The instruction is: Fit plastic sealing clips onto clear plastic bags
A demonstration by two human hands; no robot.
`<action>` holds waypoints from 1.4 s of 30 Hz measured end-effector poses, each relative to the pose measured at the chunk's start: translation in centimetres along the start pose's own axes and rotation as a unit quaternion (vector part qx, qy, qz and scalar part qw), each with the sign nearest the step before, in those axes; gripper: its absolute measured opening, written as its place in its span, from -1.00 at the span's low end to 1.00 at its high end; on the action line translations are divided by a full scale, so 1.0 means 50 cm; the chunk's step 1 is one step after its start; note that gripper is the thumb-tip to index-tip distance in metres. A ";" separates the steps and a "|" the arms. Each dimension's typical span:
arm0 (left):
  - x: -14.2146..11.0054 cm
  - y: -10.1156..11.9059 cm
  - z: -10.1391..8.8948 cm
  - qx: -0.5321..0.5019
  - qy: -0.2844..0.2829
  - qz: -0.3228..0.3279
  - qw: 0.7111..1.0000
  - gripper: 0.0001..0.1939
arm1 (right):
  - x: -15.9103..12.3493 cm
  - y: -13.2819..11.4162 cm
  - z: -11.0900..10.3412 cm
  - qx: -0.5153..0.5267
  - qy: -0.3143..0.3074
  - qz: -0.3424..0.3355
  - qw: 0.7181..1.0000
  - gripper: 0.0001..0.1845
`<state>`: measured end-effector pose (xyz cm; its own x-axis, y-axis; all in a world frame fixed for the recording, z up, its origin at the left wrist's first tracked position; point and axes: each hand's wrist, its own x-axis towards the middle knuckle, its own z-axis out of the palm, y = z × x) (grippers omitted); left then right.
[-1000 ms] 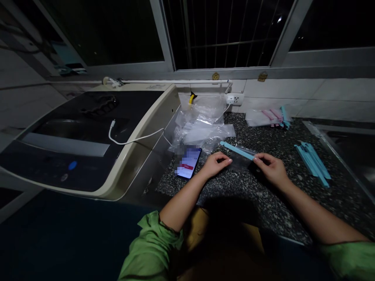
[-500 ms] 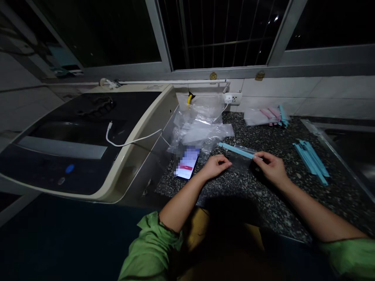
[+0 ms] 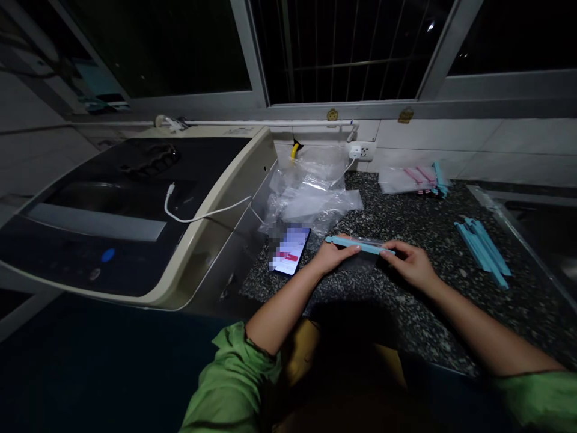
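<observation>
A light-blue bag sealing clip (image 3: 367, 246) lies level across both my hands, above the speckled dark counter (image 3: 378, 300). My left hand (image 3: 332, 257) grips its left end, thumb on the near side and fingers behind. At the other end, my right hand (image 3: 411, 263) pinches the clip between thumb and fingers. A clear plastic bag (image 3: 366, 261) hangs at the clip between my hands; whether it is clamped in the clip I cannot tell. To the right of my right hand, several more blue clips (image 3: 484, 249) lie in a loose bunch on the counter.
A lit phone (image 3: 292, 251) lies left of my left hand. Behind it spreads a heap of clear plastic bags (image 3: 311, 195). A bag with pink and blue clips (image 3: 406, 180) rests by the wall. On the left stands a washing machine (image 3: 216, 225), a white cable (image 3: 205, 216) over it.
My left hand has come up from beside the clip and taken its left end. The clip has swung nearer to level and closer to me, still in my right hand.
</observation>
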<state>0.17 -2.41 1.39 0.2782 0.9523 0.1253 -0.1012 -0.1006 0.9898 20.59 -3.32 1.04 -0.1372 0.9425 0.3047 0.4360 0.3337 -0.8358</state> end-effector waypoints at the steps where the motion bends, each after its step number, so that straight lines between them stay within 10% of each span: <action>1: 0.000 -0.001 0.000 -0.008 0.001 -0.003 1.000 -0.62 | 0.000 0.002 0.000 0.000 0.001 -0.002 1.000 -0.63; 23: 0.002 -0.015 0.001 -0.079 0.051 0.004 0.996 -0.62 | -0.009 0.012 0.032 -0.075 -0.085 -0.050 0.992 -0.71; 29: 0.000 0.001 0.000 -0.079 0.109 -0.007 0.991 -0.62 | -0.011 0.021 0.024 -0.083 0.057 -0.044 0.994 -0.65; 42: 0.004 -0.034 -0.007 -0.011 0.066 -0.025 0.997 -0.67 | -0.015 -0.013 -0.009 -0.416 0.078 -0.301 0.854 -0.78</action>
<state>0.07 -1.97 -0.27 0.1558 0.9857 0.0641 -0.1121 -0.0468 0.9926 20.82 -4.26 1.57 -0.4680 0.5689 0.6762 0.8185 0.5675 0.0891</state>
